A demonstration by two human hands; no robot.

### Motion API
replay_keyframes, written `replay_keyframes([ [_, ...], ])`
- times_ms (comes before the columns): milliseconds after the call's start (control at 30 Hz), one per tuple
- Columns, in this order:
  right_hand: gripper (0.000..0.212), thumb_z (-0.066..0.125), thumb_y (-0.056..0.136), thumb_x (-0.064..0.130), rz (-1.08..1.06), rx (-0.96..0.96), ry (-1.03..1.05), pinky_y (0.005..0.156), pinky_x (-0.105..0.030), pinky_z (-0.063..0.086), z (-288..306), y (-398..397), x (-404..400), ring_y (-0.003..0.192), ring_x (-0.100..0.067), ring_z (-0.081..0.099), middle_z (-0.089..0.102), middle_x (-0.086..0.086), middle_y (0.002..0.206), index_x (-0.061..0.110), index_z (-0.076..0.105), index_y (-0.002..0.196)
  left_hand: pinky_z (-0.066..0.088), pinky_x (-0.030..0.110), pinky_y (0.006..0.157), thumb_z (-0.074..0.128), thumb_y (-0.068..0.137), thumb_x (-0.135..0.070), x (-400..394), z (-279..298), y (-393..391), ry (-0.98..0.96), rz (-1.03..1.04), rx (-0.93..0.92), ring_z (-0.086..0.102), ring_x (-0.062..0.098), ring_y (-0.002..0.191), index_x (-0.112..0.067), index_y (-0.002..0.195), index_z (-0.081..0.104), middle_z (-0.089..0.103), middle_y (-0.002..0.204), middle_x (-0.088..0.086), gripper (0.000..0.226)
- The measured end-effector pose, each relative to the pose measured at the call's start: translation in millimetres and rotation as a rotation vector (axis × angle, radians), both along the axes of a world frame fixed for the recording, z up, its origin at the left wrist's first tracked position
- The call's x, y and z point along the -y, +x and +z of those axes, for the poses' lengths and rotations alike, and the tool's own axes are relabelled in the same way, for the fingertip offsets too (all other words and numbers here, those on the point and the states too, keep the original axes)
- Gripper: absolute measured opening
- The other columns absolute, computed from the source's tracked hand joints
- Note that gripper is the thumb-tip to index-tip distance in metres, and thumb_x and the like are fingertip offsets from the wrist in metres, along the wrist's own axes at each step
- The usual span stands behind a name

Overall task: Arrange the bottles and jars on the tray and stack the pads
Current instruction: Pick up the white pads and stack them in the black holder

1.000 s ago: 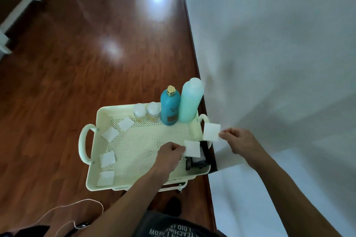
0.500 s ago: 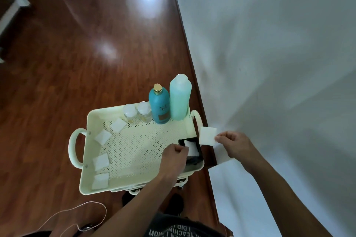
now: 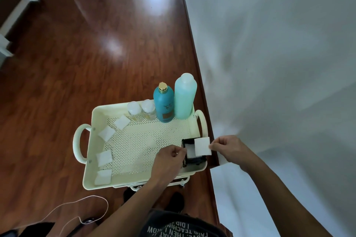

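The right hand (image 3: 230, 149) pinches a square white cotton pad (image 3: 202, 146) above the small black box (image 3: 193, 153) at the near right corner of the cream perforated plastic tray (image 3: 138, 140). The left hand (image 3: 169, 158), fingers curled, pinches another white pad (image 3: 190, 151) in the box.

Cream tray (image 3: 92, 159) carries two bottles and two small jars along its far edge. Right hand (image 3: 229, 148) pinches a white pad (image 3: 202, 146) above a black holder (image 3: 192, 159). Left hand (image 3: 169, 158) curled at the holder's left side.
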State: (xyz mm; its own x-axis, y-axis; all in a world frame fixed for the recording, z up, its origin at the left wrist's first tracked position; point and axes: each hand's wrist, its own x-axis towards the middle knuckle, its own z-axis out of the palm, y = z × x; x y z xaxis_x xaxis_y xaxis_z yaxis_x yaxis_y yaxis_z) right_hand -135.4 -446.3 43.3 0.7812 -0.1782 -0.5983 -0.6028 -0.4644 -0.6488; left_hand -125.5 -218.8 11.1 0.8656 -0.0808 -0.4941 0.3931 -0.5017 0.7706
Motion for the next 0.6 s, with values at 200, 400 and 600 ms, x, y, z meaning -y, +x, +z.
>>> replay_keyframes([
  [200,0.019,0.069,0.089,0.037,0.078,-0.040,-0.058,0.074,-0.045,0.062,-2,5,-21,0.083,-0.032,0.073,0.075,-0.012,0.089,0.020,0.073,0.080,0.043,0.024,0.054,0.063,0.086,-0.050,-15,-7,4,0.000,0.045,-0.018,0.058,0.001,0.045,-0.026,0.074,0.071,0.068,0.054,-0.007,0.028],
  [400,0.021,0.063,0.089,0.037,0.261,0.022,-0.366,0.064,-0.036,0.061,-2,6,-45,0.066,-0.015,0.068,0.071,0.005,0.073,0.025,0.071,0.075,0.043,0.026,0.055,0.065,0.086,-0.048,-35,-17,8,-0.012,0.099,-0.042,0.054,0.002,0.043,-0.022,0.072,0.071,0.066,0.052,-0.006,0.030],
  [600,0.020,0.062,0.091,0.049,0.444,0.165,-0.748,0.058,-0.026,0.038,5,3,-57,0.069,-0.014,0.056,0.067,0.008,0.084,0.030,0.066,0.096,0.044,0.026,0.055,0.065,0.088,-0.047,-45,-21,11,-0.010,0.116,-0.050,0.054,0.001,0.043,-0.021,0.074,0.072,0.067,0.054,-0.007,0.030],
])
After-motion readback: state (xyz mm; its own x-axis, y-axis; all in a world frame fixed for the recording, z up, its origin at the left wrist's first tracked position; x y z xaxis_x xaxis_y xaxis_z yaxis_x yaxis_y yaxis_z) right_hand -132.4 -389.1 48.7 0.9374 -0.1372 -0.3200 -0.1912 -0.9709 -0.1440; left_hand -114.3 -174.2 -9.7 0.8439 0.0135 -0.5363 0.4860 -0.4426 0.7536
